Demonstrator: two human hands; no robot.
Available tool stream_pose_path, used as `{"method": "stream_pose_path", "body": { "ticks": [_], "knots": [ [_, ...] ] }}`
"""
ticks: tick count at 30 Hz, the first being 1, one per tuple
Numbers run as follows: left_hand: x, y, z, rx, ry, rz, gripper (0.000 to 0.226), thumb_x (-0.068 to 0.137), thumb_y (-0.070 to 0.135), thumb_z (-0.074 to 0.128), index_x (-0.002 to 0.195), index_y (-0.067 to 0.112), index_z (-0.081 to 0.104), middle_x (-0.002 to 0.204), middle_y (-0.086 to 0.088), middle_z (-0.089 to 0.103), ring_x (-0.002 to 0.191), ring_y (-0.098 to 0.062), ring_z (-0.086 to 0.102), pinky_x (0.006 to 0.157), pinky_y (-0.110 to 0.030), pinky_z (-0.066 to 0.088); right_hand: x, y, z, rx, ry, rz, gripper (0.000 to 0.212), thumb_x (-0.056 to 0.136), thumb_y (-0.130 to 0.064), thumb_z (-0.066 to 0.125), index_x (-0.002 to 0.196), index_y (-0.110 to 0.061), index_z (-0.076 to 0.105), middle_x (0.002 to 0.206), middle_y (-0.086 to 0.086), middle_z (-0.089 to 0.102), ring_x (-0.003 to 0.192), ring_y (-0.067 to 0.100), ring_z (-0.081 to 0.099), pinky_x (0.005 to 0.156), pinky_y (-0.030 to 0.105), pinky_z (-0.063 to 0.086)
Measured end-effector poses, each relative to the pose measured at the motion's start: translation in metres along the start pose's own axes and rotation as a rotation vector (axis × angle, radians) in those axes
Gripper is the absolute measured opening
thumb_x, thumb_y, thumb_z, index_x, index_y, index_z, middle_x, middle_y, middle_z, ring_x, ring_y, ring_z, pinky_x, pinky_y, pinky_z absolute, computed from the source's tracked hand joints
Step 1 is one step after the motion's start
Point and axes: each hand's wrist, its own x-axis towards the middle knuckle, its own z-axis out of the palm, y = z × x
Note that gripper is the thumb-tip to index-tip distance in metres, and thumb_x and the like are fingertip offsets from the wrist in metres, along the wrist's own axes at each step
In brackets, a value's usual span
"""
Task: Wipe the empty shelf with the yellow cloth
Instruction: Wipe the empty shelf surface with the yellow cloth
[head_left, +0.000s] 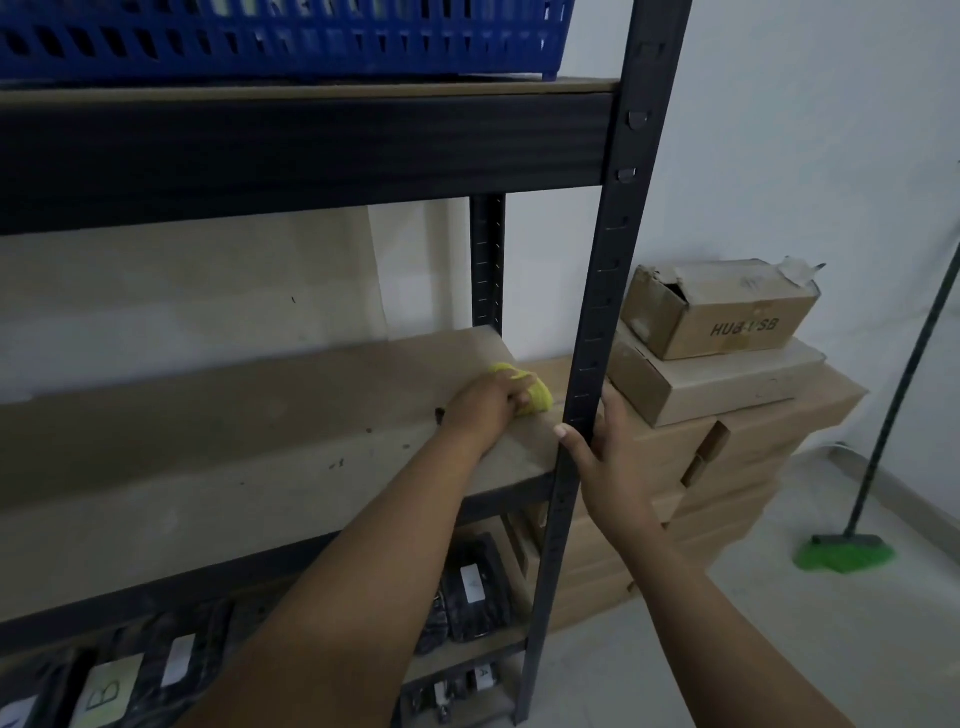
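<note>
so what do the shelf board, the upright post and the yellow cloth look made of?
Shelf board: likely fibreboard or particleboard, matte tan, no grain, speckled marks.
Upright post: looks like painted steel, dark, with punched slots and rivets.
Yellow cloth: soft fabric, maybe microfibre, bunched under the left hand.

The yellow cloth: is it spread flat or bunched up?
Bunched up. The yellow cloth shows as a crumpled wad gripped in the left hand on the shelf.
</note>
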Motion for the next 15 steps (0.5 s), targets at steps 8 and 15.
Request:
{"method": "stream_pose_path", "body": {
  "ticks": [8, 15],
  "knots": [
    [-0.030, -0.051, -0.044, 0.131, -0.023, -0.250, 0.045, 0.099, 0.025, 0.036, 0.142, 0.016, 0.037, 0.154, -0.012, 0.026, 0.140, -0.028, 0.026, 0.113, -0.033, 0.019, -0.006, -0.018, 0.005, -0.016, 0.044, 0.081, 0.044, 0.092, -0.018, 0.054, 0.116, -0.051, 0.039, 0.089, -0.027, 0.061, 0.087, -0.012, 0.058, 0.070, 0.003, 0.045],
    [-0.064, -0.044, -0.061, -0.384, 0.129, -0.260, 0.050, 0.096, 0.020, 0.039, 0.144, 0.026, 0.029, 0.151, -0.003, 0.032, 0.136, -0.022, 0.034, 0.109, -0.033, 0.029, -0.051, -0.049, 0.071, -0.395, 0.655, 0.083, 0.037, 0.088, -0.016, 0.059, 0.122, -0.011, 0.045, 0.110, -0.002, 0.046, 0.094, -0.004, 0.036, 0.080, 0.001, 0.029]
  ]
}}
